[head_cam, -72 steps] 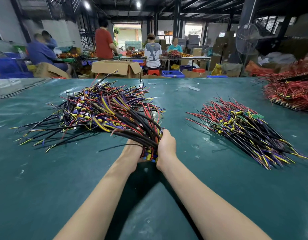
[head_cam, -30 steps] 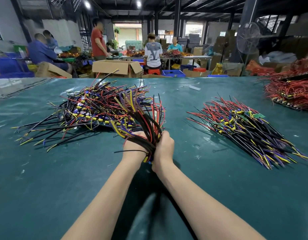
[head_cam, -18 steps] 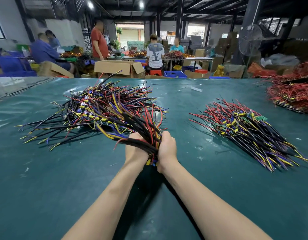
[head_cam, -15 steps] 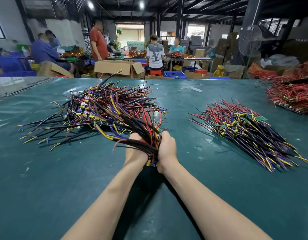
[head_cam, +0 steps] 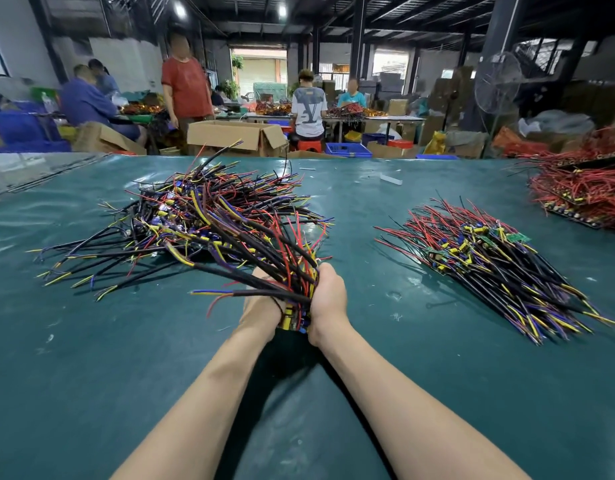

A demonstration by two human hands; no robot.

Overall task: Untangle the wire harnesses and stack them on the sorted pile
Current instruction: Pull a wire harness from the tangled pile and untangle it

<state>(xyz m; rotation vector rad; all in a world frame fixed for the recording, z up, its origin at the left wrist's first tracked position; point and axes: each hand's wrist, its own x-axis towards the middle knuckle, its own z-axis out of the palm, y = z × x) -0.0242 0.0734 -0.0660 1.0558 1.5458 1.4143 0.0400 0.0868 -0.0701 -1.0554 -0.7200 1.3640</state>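
Wire harnesses (head_cam: 288,268) gripped by left hand (head_cam: 261,310), right hand (head_cam: 328,299), ends seemingly tangled

A seated person's shirt (head_cam: 309,110) bears what looks like a large "Y".

Light is being thrown by ceiling lamps (head_cam: 282,10) far beyond the grip — glare is being spread on the table (head_cam: 74,341) left of it, a shadow cast beneath, frame edges bowed.

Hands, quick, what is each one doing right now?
Left hand: grips the wire bundle.
Right hand: grips the same bundle.
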